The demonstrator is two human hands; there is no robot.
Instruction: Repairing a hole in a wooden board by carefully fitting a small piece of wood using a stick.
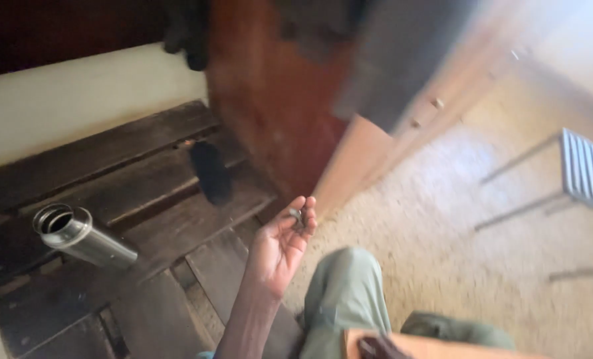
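Item one: our left hand [282, 244], raised palm-up over the dark wooden pallet [143, 199], pinched a small metal piece [296, 215], possibly a screw, the blur hiding its shape, between thumb and fingertips. Item two: our right hand [375, 348], barely visible at the bottom edge against a wooden board [436, 347]; we could not tell its grip. Item three: a steel canister [80, 236] lay on the pallet, well apart.

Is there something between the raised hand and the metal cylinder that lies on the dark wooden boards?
Nothing visible. Only bare dark boards lie between the left hand, which pinches a small metal piece, and the metal cylinder. The dark brush-like object sits farther back, off that line.
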